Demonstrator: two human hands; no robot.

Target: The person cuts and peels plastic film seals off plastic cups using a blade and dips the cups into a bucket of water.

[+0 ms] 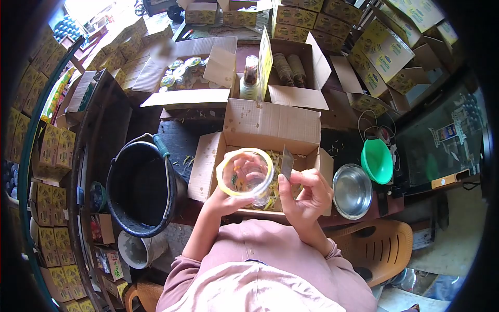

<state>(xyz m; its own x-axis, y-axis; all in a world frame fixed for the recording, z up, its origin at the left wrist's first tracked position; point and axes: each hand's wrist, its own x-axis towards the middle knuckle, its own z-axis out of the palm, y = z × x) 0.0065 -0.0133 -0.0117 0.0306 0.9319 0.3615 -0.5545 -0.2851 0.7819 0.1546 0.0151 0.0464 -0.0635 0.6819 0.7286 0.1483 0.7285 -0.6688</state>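
A clear, round plastic container (267, 192) with a yellow rim is held up by my left hand (225, 202), whose fingers wrap round it and show through the clear plastic. To the right of its rim, my right hand (307, 195) pinches a flat, thin grey blade (287, 163) upright between thumb and fingers. The blade is close beside the rim; whether they touch I cannot tell. Both hands are above an open cardboard box (273, 122) with yellow-green scraps (275, 203) inside it.
A black bucket (139, 187) stands left, above a grey pail (136, 249). On the right are a metal bowl (352, 191) and a green bowl (377, 161). Behind are open boxes, one with lidded containers (182, 73), and a bottle (250, 78). A brown chair (382, 249) is at lower right.
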